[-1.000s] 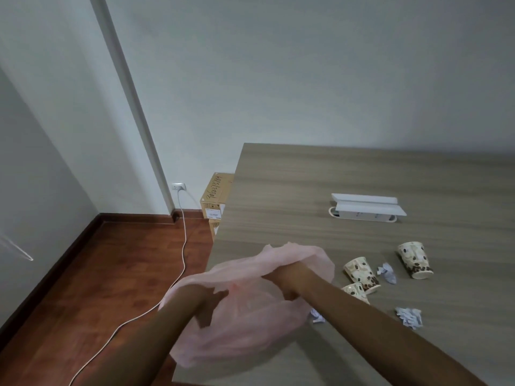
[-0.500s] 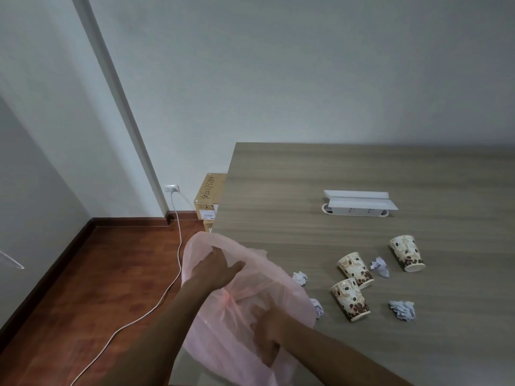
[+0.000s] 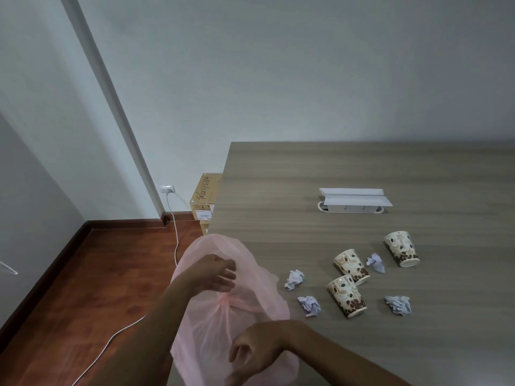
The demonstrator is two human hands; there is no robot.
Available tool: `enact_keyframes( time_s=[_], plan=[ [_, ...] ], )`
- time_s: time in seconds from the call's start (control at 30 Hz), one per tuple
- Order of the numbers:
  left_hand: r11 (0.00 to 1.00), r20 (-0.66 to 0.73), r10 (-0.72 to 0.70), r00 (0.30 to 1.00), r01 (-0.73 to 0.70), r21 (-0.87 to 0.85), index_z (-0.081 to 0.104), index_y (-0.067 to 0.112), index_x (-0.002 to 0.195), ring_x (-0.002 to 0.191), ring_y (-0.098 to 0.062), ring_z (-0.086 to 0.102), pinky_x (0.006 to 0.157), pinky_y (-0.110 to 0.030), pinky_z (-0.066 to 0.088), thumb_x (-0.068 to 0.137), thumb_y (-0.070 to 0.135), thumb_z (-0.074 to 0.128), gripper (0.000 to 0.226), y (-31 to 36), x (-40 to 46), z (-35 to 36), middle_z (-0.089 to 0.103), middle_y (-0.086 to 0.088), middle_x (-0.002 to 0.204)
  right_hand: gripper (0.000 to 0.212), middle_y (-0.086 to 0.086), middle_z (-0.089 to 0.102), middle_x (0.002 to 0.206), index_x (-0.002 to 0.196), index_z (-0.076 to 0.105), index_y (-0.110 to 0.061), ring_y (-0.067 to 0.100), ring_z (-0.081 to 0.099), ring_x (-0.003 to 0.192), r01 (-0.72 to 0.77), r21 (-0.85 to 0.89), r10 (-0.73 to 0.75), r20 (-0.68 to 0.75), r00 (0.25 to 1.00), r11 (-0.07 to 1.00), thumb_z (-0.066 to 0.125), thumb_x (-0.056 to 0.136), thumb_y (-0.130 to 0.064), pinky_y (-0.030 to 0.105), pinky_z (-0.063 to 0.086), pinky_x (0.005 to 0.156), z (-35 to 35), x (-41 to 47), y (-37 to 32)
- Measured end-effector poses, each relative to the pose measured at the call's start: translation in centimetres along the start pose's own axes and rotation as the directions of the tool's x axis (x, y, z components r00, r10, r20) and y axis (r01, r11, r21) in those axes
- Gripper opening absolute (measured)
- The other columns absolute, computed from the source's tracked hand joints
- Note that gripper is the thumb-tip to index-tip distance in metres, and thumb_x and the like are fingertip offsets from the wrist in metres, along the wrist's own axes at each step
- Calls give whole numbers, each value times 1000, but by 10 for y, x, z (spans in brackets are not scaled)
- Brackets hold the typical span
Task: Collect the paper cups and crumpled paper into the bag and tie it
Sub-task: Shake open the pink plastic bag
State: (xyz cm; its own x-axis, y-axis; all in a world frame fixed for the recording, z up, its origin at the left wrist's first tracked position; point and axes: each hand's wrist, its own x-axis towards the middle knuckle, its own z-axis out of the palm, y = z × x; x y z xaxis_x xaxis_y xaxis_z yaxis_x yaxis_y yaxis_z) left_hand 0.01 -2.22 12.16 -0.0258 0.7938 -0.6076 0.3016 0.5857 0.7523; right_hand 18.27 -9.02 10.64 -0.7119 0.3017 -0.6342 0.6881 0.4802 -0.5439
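A thin pink plastic bag (image 3: 250, 307) lies over the table's front-left corner. My left hand (image 3: 214, 274) holds its far edge and my right hand (image 3: 253, 355) pinches its near edge, spreading it between them. Three paper cups with a coffee-bean print lie on their sides to the right: one (image 3: 351, 265), one (image 3: 347, 299) nearer me, and one (image 3: 401, 247) farthest right. Several crumpled paper balls lie among them, such as one (image 3: 294, 279) beside the bag, one (image 3: 309, 305) and one (image 3: 398, 304).
A white power strip box (image 3: 354, 200) sits further back on the wooden table (image 3: 334, 168). Left of the table are stacked cardboard boxes (image 3: 204, 200), a wall socket (image 3: 168, 188) with a white cable across the red wooden floor (image 3: 83, 288).
The bag was bunched up between both hands; it now hangs spread at the table corner. My right hand dropped toward me and my left stays at the far edge. Paper balls hidden before now show.
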Motion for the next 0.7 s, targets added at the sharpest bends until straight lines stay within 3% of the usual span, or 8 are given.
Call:
enact_keyframes(
  time_s=[0.07, 0.13, 0.27, 0.37, 0.43, 0.53, 0.63, 0.7],
  plan=[
    [991, 62, 6, 998, 2, -131, 59, 6, 115, 97, -40, 70, 82, -46, 60, 84, 24, 74, 39, 1, -2, -1, 66, -24, 113, 42, 2, 56, 137, 131, 55, -20, 19, 49, 127, 15, -37, -15, 19, 1000, 999, 62, 92, -37, 28, 30, 103, 13, 3, 5],
    [987, -4, 65, 998, -65, -150, 56, 8, 120, 100, -34, 68, 78, -42, 60, 80, 32, 79, 52, 3, 0, 2, 64, -19, 118, 35, 6, 55, 137, 130, 56, -18, 22, 47, 128, -10, -122, 16, 47, 999, 993, 57, 95, -22, 36, 21, 113, 28, 8, 10],
    [988, -277, 147, 950, -125, 93, 53, 13, 130, 109, -26, 59, 88, -41, 55, 86, 32, 71, 52, 9, 7, -2, 57, -7, 128, 22, 6, 67, 112, 105, 68, -20, 29, 48, 120, -37, -422, -32, -156, 987, 906, 64, 84, -19, 63, -7, 110, 37, 6, 18],
    [957, -269, 211, 940, -143, 251, 60, 17, 124, 109, -25, 57, 96, -47, 52, 91, 24, 62, 34, 12, 3, -8, 61, -5, 124, 29, 7, 66, 111, 103, 71, -18, 29, 49, 118, -34, -505, -67, -180, 981, 862, 74, 74, -17, 56, 1, 111, 30, -3, 23],
    [938, -279, 249, 928, -160, 307, 60, 14, 125, 111, -26, 57, 99, -45, 49, 94, 21, 60, 32, 17, -4, -11, 62, -8, 125, 25, 9, 67, 104, 96, 72, -16, 30, 55, 108, -9, -517, -107, -195, 975, 856, 75, 71, -14, 51, 18, 111, 27, -5, 28],
    [907, -325, 289, 900, -149, 393, 55, 9, 133, 122, -29, 52, 104, -41, 41, 94, 20, 62, 41, 18, -4, -14, 57, -12, 135, 18, 11, 69, 96, 89, 71, -13, 31, 61, 96, 23, -342, -135, -307, 942, 939, 71, 72, -10, 40, 46, 95, 15, -10, 29],
    [904, -380, 202, 903, -23, 427, 40, 3, 144, 132, -32, 44, 106, -40, 37, 91, 32, 67, 66, 17, -2, -21, 46, -14, 147, 14, 8, 68, 98, 89, 69, -14, 27, 57, 97, 90, -213, -194, -540, 819, 973, 63, 76, -16, 33, 47, 87, -7, -24, 21],
    [883, -351, 161, 922, 24, 469, 39, 2, 143, 129, -32, 47, 102, -40, 39, 89, 37, 68, 70, 15, -1, -26, 47, -15, 145, 16, 6, 67, 102, 92, 68, -16, 26, 56, 99, 95, -253, -229, -578, 783, 963, 62, 77, -19, 32, 46, 86, -16, -31, 17]
  ],
)
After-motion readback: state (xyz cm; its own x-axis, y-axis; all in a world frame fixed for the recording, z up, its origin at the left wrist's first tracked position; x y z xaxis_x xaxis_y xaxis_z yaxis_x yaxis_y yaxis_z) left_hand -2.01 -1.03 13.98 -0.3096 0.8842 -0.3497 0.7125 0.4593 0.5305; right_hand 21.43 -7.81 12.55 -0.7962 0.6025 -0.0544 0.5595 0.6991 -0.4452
